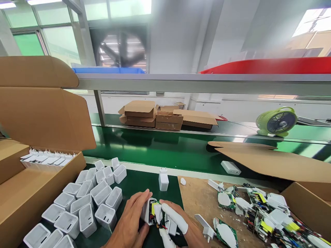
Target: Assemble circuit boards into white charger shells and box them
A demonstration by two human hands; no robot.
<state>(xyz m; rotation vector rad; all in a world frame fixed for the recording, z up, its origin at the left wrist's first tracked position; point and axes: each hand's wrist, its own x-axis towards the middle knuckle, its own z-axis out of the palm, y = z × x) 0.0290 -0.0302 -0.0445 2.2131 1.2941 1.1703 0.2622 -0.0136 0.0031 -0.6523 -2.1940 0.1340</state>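
Note:
Low in the middle, my left hand (130,220) is closed around a white plastic charger housing (145,212). My right hand (184,224), with white covers on some fingers, grips a small circuit board (155,209) with a yellow part and wires. The board is at the open end of the housing, partly inside or against it; the fingers hide how deep. Beyond the hands a white plug-type charger (163,181) stands on the green surface. To the left are several open white housings (86,220) in loose rows.
An open cardboard box (59,182) at left holds a row of white chargers (49,159). On the right, a heap of circuit boards (269,213) lies on a brown board (196,196) beside another carton (307,199). Behind are a white block (231,167), a green fan (278,122) and a shelf (181,82) overhead.

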